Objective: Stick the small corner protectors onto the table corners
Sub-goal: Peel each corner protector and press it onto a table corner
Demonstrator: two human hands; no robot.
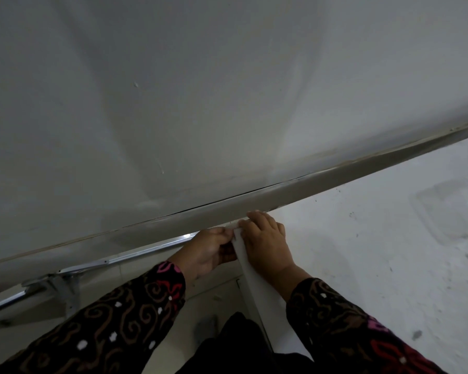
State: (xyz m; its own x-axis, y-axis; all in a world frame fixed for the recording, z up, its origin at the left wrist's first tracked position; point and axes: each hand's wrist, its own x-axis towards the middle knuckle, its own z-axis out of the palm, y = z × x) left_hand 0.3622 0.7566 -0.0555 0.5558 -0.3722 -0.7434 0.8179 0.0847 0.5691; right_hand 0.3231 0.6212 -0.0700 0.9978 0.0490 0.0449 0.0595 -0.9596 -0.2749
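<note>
Two neighbours of the table [362,265]: metal bracket [62,287], clear packaging [449,211].

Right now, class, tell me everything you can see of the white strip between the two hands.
The white strip looks smooth and matte, perhaps foam or plastic. It runs from under the table edge down toward the person, lower end hidden behind dark clothing. The left hand pinches its top; the right hand lies against its right side.
</note>
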